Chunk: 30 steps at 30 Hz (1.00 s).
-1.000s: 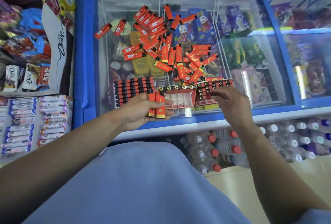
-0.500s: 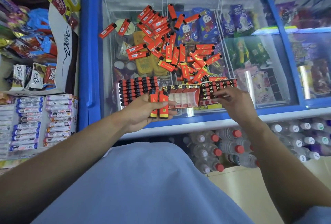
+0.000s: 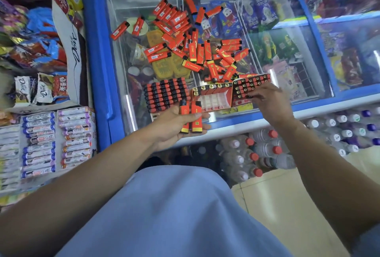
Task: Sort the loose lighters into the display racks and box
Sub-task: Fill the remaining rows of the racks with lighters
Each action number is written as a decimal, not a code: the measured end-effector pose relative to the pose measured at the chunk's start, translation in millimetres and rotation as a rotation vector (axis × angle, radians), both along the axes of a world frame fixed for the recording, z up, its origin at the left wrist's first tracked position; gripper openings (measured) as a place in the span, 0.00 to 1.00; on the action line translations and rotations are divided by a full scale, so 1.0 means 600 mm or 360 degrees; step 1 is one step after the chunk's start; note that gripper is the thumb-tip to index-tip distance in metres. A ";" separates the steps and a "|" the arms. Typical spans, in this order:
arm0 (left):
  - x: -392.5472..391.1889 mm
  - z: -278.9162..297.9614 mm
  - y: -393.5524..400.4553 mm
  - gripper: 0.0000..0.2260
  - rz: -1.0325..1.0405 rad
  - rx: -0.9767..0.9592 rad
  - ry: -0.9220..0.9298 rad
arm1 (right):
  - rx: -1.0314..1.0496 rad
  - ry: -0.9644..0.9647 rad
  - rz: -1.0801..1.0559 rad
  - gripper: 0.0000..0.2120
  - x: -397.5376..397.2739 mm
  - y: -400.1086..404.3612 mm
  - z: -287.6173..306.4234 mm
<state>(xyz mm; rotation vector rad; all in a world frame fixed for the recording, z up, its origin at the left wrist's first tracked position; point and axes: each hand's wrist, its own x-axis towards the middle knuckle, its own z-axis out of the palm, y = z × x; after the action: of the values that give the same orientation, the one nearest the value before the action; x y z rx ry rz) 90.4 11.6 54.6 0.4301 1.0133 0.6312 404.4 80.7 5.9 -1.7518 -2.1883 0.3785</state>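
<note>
Meanwhile we are gripping two red lighters [image 3: 191, 120] with black tops in our left hand [image 3: 174, 125], while our right hand's [image 3: 269, 102] fingers are curling onto the right rack [image 3: 249, 88]. Loose lighters [image 3: 197, 45] are lying at twelve o'clock on the blue-framed glass freezer lid [image 3: 287, 51].

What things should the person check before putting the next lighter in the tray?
1. Lighters ready: left hand grips two lighters upright. Ok.
2. Free slots: the middle tray shows empty white slots. Ok.
3. Right hand free: its fingers rest on the right rack; whether they pinch a lighter, cannot tell.
4. Left rack: looks filled with rows. Ok.
5. Loose pile: many lighters scattered on the freezer glass, unsorted. Not ok.
</note>
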 end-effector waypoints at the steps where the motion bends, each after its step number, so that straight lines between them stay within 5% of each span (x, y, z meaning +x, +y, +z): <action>1: -0.003 0.001 -0.001 0.14 -0.0004 0.0011 -0.0023 | 0.0034 -0.0026 -0.0039 0.08 -0.005 -0.002 -0.003; 8: 0.006 -0.016 -0.023 0.12 -0.0046 0.0008 -0.0078 | -0.0051 -0.0222 -0.0324 0.17 -0.057 -0.054 -0.026; 12: 0.007 -0.022 -0.032 0.09 -0.0013 0.0032 -0.0014 | -0.0258 0.0360 -0.0696 0.11 -0.126 -0.081 0.042; 15: 0.012 -0.027 -0.035 0.07 -0.0021 0.0099 0.0076 | -0.0972 0.0977 -0.0582 0.10 -0.180 -0.098 0.095; 17: 0.025 -0.033 -0.037 0.07 -0.0052 0.0158 0.0151 | -0.1178 0.1073 -0.0458 0.12 -0.190 -0.109 0.114; 20: 0.063 -0.040 -0.038 0.06 -0.0118 0.0207 0.0219 | -0.1158 0.0997 -0.0434 0.09 -0.160 -0.117 0.119; 23: 0.112 -0.049 -0.035 0.05 -0.0057 0.0122 0.0227 | -0.1204 0.1230 -0.0601 0.04 -0.102 -0.110 0.106; 30: 0.230 -0.055 -0.016 0.12 0.0252 -0.0019 0.0375 | -0.0750 0.1266 -0.0942 0.06 0.056 -0.030 0.030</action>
<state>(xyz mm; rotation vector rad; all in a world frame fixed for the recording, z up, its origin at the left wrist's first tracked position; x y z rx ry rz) 228.5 1.9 21.4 0.4228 1.2839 0.7274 438.1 62.9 23.7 -1.8954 -1.0273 1.2376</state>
